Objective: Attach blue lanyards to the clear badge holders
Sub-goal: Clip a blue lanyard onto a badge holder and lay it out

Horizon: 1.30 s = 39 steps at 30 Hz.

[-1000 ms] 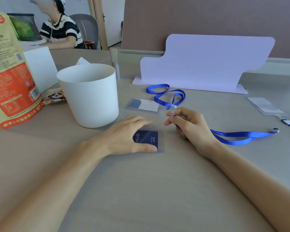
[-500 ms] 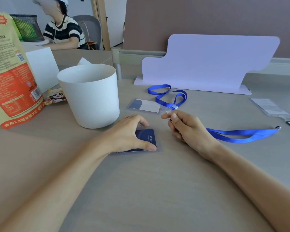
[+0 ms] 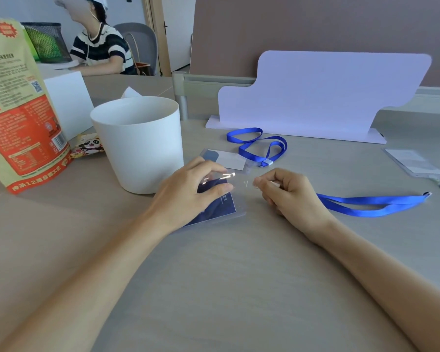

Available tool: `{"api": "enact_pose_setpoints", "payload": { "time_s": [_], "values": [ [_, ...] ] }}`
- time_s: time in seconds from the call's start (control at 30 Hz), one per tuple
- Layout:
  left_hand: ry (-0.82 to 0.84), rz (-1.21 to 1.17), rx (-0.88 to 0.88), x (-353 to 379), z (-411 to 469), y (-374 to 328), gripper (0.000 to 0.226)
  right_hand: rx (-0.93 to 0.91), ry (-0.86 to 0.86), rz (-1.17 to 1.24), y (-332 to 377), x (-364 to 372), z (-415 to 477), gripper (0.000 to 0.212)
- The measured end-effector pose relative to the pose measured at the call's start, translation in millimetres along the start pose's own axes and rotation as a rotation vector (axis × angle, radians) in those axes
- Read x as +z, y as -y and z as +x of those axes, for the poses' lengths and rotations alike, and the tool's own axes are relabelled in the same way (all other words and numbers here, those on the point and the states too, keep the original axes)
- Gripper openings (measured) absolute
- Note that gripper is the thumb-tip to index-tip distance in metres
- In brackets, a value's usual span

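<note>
My left hand (image 3: 188, 193) grips a clear badge holder (image 3: 222, 205) with a dark blue card inside, its far edge tilted up off the table. My right hand (image 3: 288, 196) is closed on the clip end of a blue lanyard (image 3: 371, 204) that trails right across the table; the clip sits just right of the holder's top edge. Behind them lies a second clear badge holder (image 3: 230, 161) with a white card, next to a looped blue lanyard (image 3: 258, 144). A third badge holder (image 3: 414, 162) lies at the far right.
A white round tub (image 3: 140, 143) stands just left of my left hand. A red and yellow snack bag (image 3: 18, 110) and a small panda packet (image 3: 88, 146) are further left. A white cut-out board (image 3: 320, 95) stands behind. A person sits at the back left.
My left hand has lifted and tilted the blue-card holder from flat on the table. My right hand has drawn the lanyard clip closer to the holder's top edge.
</note>
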<state>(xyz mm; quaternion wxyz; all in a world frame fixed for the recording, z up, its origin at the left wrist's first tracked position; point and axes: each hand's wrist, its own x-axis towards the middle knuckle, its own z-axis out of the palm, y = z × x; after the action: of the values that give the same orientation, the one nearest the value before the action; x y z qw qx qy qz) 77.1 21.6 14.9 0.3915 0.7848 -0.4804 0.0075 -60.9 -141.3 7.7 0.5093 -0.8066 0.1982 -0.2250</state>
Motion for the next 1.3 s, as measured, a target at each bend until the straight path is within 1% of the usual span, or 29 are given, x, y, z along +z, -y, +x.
{"api": "enact_pose_setpoints", "payload": {
  "time_s": [0.07,0.13,0.3,0.43,0.5,0.53,0.63,0.73,0.83,0.9,1.0,1.07,1.23,1.3],
  "values": [
    [-0.004,0.022,0.046,0,-1,-2,0.04,0.007,-0.019,-0.008,1,-1,0,0.02],
    [0.006,0.034,0.062,0,-1,-2,0.046,0.002,0.014,-0.018,3,-1,-2,0.019],
    [0.017,0.036,0.055,0,0,0,0.041,-0.029,0.119,0.019,8,-2,-5,0.022],
    [0.06,0.024,0.045,0,-1,0,0.039,-0.034,0.181,0.051,8,-5,-6,0.025],
    [0.103,0.054,0.009,0,-1,-1,0.035,-0.038,0.203,0.074,8,-6,-5,0.025],
    [0.145,0.052,-0.036,-1,-1,-2,0.034,-0.042,0.209,0.088,8,-6,-5,0.025],
    [0.311,-0.081,-0.154,-5,1,-4,0.034,-0.058,0.221,0.091,8,-5,-6,0.027],
    [0.408,-0.201,-0.188,-12,2,-8,0.021,-0.073,0.236,0.074,9,-5,-7,0.019],
    [0.493,-0.251,-0.193,-14,1,-10,0.022,-0.099,0.234,0.113,9,-5,-7,0.01],
    [0.516,-0.27,-0.183,-13,0,-14,0.02,-0.112,0.239,0.148,11,-5,-7,0.007],
    [0.523,-0.356,-0.217,-10,0,-17,0.027,-0.09,0.235,0.186,11,-4,-8,0.004],
    [0.536,-0.416,-0.231,-9,0,-20,0.023,-0.072,0.225,0.19,10,-4,-7,0.002],
    [0.539,-0.41,-0.241,-4,-3,-27,0.015,-0.05,0.216,0.243,9,-4,-6,0.005],
    [0.534,-0.428,-0.248,-3,-3,-30,0.019,-0.042,0.217,0.253,10,-4,-6,0.005]
  ]
}}
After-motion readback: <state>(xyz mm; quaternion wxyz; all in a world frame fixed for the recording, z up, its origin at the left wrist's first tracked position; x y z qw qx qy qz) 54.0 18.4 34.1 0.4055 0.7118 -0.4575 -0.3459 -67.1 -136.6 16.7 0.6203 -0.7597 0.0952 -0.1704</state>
